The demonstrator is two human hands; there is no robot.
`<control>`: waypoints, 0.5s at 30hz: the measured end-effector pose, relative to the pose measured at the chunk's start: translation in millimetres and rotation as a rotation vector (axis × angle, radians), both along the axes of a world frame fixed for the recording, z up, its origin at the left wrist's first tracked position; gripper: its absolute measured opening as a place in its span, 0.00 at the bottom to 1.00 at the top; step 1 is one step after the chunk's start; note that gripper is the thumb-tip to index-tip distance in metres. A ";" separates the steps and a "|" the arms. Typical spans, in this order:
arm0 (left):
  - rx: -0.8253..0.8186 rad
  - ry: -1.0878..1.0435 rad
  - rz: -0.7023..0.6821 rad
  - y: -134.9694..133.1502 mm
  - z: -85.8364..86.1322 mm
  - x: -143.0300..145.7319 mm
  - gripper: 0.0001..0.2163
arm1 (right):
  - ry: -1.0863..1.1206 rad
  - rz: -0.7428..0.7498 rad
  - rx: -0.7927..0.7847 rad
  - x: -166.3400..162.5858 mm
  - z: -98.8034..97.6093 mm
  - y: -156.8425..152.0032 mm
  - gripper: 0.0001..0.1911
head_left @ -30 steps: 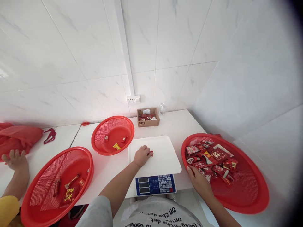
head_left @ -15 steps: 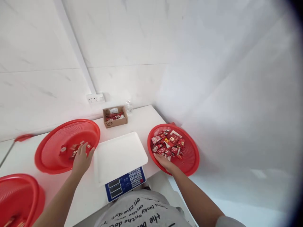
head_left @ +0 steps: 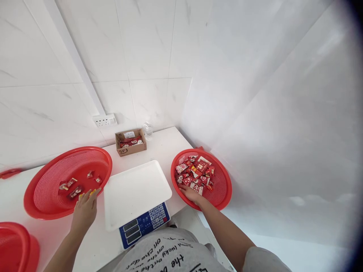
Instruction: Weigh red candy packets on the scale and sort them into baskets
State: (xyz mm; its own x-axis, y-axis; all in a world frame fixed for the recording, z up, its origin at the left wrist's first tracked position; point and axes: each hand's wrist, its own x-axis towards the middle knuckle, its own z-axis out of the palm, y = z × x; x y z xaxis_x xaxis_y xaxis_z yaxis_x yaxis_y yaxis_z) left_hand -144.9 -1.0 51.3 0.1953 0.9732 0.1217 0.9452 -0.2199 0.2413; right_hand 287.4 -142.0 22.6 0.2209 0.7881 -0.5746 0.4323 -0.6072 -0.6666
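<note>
My left hand [head_left: 84, 209] hovers at the near rim of the middle red basket [head_left: 42, 204], fingers stretched out, holding nothing I can see. A few small red and yellow candies [head_left: 74, 186] lie in that basket just ahead of the fingertips. My right hand [head_left: 191, 193] reaches into the right red basket [head_left: 222, 189], its fingers curled among a heap of red wrapped candies [head_left: 195, 173]; what it grips is hidden. Between the two baskets stands a scale with a bare white weighing tray [head_left: 136, 192] and a blue keypad panel [head_left: 144, 224].
A small cardboard box [head_left: 131, 142] with red packets and a clear bottle [head_left: 147, 130] stand at the back by the tiled wall. A wall socket [head_left: 104, 120] is above them. Another red basket's rim [head_left: 17, 241] shows at the lower left.
My left hand left the white tray, went over the middle basket and has drawn back to its near rim with fingers open. The view swung right; my right hand stayed in the right basket.
</note>
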 end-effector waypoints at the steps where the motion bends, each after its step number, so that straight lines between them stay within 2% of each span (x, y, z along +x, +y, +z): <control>1: -0.025 0.030 0.002 2.4 1.0 -5.3 0.21 | -0.003 0.005 0.004 -0.3 0.5 -0.1 0.25; 6: -0.086 0.113 0.099 17.5 6.0 -34.3 0.21 | -0.065 0.009 0.048 5.8 1.3 -0.3 0.22; 9: -0.032 0.112 0.188 20.5 6.5 -44.4 0.20 | -0.164 -0.029 0.083 14.8 0.7 0.3 0.20; 12: 0.134 -0.006 0.184 12.1 7.6 -35.5 0.20 | -0.260 -0.054 0.146 19.4 -2.5 3.2 0.24; 15: 0.262 -0.165 0.077 -2.6 12.6 -8.2 0.20 | -0.386 0.061 0.123 16.1 -9.9 10.2 0.34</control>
